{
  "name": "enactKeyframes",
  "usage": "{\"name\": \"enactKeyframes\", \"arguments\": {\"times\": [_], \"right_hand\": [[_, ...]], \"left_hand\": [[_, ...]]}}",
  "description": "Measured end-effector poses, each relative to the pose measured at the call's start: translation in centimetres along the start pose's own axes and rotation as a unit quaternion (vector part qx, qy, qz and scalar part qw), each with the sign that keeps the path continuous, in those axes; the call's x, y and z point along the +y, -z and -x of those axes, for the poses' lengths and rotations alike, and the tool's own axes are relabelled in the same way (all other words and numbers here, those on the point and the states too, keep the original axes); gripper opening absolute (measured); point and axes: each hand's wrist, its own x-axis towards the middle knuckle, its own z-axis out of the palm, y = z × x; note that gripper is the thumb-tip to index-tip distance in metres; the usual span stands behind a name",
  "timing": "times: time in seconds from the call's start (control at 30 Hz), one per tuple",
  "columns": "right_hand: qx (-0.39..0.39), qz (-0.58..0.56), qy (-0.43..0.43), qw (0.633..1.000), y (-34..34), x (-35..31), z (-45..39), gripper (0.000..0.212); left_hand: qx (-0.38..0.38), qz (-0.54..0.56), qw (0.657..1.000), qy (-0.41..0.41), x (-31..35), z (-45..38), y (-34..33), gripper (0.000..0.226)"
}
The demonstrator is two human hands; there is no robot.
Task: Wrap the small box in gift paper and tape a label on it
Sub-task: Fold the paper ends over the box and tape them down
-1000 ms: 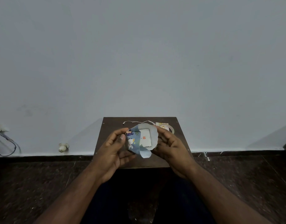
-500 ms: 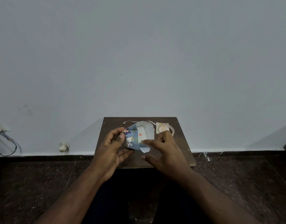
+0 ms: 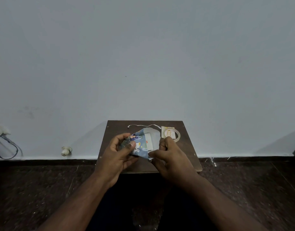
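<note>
A small white box (image 3: pixel 148 142) lies half covered by blue cartoon-print gift paper (image 3: pixel 140 148) over the dark wooden board (image 3: pixel 185 152). My left hand (image 3: pixel 117 155) grips the paper's left side, thumb pressing the printed flap onto the box. My right hand (image 3: pixel 170 155) pinches the paper's right edge near its lower corner. The paper's white inner side (image 3: pixel 153 133) stands up behind the box. A clear tape roll (image 3: pixel 174 135) lies on a pale label card (image 3: pixel 166 130) at the board's back right.
A thin white paper strip (image 3: pixel 143 125) lies along the board's back edge. The board sits on a dark speckled floor against a pale wall. A small white object (image 3: pixel 66 150) and a cable (image 3: pixel 6 147) lie at the wall's foot to the left.
The printed flap has been folded further right over the box, hiding more of its white face. My right hand has shifted from the box's top to the paper's right edge.
</note>
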Motion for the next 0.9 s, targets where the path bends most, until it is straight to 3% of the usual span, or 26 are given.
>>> {"name": "enactKeyframes", "arguments": {"times": [0.2,0.33,0.47,0.53,0.67,0.83,0.9], "right_hand": [[0.006,0.057,0.050,0.997,0.4,-0.7,0.2,0.015],[0.007,0.036,0.059,0.998,0.6,-0.7,0.4,0.014],[0.014,-0.061,0.000,0.998,0.6,-0.5,0.3,0.030],[0.064,-0.151,-0.045,0.985,0.7,-0.6,0.0,0.030],[0.133,-0.341,-0.212,0.906,1.2,-0.5,-1.0,0.032],[0.047,-0.572,-0.334,0.748,1.7,0.1,-1.6,0.024],[0.031,-0.553,-0.328,0.765,1.8,0.4,-1.4,0.025]], "left_hand": [[0.020,-0.031,0.999,-0.007,-0.2,0.1,0.0,0.045],[0.041,-0.048,0.998,-0.019,-0.3,0.0,0.1,0.031],[0.044,-0.059,0.997,-0.024,-0.4,0.0,0.0,0.026],[0.042,-0.057,0.997,-0.025,-0.3,0.1,-0.1,0.025],[0.028,-0.051,0.998,-0.020,-0.1,0.4,-0.2,0.025],[0.005,-0.043,0.999,-0.002,0.2,0.7,-0.2,0.024],[-0.009,-0.039,0.999,0.004,0.4,0.8,-0.2,0.025]]}}
